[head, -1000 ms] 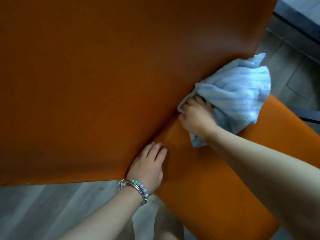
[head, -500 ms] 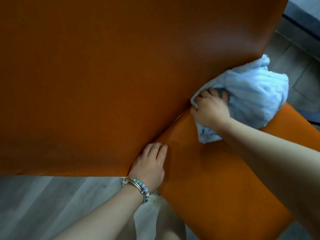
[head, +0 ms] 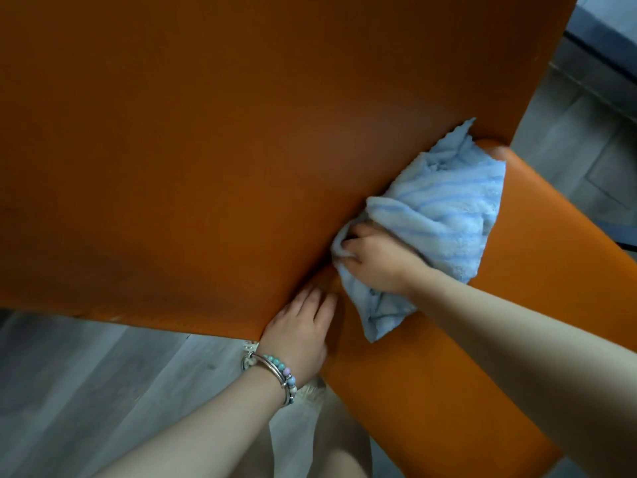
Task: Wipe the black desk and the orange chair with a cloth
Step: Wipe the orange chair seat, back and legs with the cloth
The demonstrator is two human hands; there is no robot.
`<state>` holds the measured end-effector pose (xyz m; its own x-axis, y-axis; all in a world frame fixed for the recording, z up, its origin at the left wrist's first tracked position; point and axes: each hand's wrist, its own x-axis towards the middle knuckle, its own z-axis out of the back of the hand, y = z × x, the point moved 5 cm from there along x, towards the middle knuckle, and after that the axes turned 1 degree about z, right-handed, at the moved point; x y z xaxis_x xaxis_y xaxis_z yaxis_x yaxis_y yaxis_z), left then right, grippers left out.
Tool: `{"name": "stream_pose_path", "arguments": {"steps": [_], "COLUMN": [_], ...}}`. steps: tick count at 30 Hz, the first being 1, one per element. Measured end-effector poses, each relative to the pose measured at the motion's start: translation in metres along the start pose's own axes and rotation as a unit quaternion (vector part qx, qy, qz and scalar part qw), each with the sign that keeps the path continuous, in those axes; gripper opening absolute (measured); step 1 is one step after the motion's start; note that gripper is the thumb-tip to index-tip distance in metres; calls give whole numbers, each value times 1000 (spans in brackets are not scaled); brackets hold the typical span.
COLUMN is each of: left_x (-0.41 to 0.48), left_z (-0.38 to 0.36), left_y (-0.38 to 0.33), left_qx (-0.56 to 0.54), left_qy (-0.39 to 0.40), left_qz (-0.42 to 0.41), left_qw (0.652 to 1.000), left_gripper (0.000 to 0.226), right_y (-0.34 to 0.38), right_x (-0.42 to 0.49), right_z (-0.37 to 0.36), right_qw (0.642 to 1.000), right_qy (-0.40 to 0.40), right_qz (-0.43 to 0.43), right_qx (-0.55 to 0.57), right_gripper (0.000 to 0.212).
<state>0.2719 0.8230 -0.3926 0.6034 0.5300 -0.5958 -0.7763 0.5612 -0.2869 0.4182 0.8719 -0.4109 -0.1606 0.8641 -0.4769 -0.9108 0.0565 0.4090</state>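
Observation:
The orange chair fills most of the view: its broad backrest [head: 241,139] spans the top and left, its seat [head: 465,357] runs to the lower right. A light blue striped cloth [head: 444,208] lies bunched in the crease where backrest meets seat. My right hand [head: 375,260] grips the cloth's near end and presses it into that crease. My left hand [head: 300,332], with a beaded bracelet at the wrist, rests with straight fingers on the seat's near corner, just under the backrest's lower edge. The black desk is out of view.
Grey wood-look floor [head: 86,391] shows below the chair and at the upper right. A dark baseboard or furniture edge [head: 606,60] crosses the top right corner. My bare legs [head: 331,453] stand close against the seat's front edge.
My right hand has slid the cloth back down the crease toward my left hand, after moving up and right half a second ago. My left hand has stayed in place on the seat.

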Motion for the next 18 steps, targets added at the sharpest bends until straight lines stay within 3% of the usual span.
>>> {"name": "stream_pose_path", "arguments": {"steps": [3, 5, 8, 13, 18], "left_x": [-2, -2, -3, -9, -8], "left_z": [-8, -5, -6, -10, -14], "left_y": [4, 2, 3, 0, 2], "left_qx": [10, 14, 12, 40, 53], "left_qy": [-26, -40, -49, 36, 57], "left_qz": [-12, -29, -32, -46, -50], "left_qw": [1000, 999, 998, 998, 996], "left_gripper": [68, 64, 63, 61, 68], "right_y": [-50, -67, -60, -45, -17], "right_x": [-3, -2, 9, 10, 8], "right_z": [27, 36, 35, 23, 15], "right_qw": [983, 965, 963, 969, 976], "right_qy": [-107, -81, -36, -54, -17], "right_qz": [-148, -222, -236, -195, -188], "right_qx": [-30, -110, -124, -139, -110], "right_gripper": [49, 43, 42, 39, 41]}}
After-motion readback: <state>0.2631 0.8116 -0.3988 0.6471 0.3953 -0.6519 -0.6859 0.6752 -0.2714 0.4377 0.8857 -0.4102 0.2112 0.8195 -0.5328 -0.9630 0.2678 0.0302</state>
